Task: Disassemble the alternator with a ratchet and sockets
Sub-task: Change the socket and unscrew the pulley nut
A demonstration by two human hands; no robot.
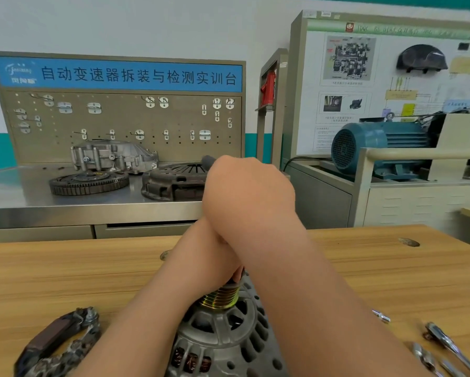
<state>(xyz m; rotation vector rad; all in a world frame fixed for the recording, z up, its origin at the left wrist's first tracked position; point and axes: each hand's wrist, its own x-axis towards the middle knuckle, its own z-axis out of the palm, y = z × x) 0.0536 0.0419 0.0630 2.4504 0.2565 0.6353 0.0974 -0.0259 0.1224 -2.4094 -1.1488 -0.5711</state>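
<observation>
Your right hand [248, 191] is clamped round the dark ratchet handle [208, 160], above the alternator [228, 341] at the near middle of the desk [65, 270]. Your left hand [225, 257] curls its fingers over the pulley [220, 299] on top.

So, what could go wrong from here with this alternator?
The grey cast-metal alternator stands on the wooden table with no clamp visible, steadied only by the left hand at its gold ribbed pulley; it may twist under torque. The right hand grips a dark tool handle up high; a slip could throw it forward. Loose chrome tools beside the right forearm might get knocked off.
</observation>
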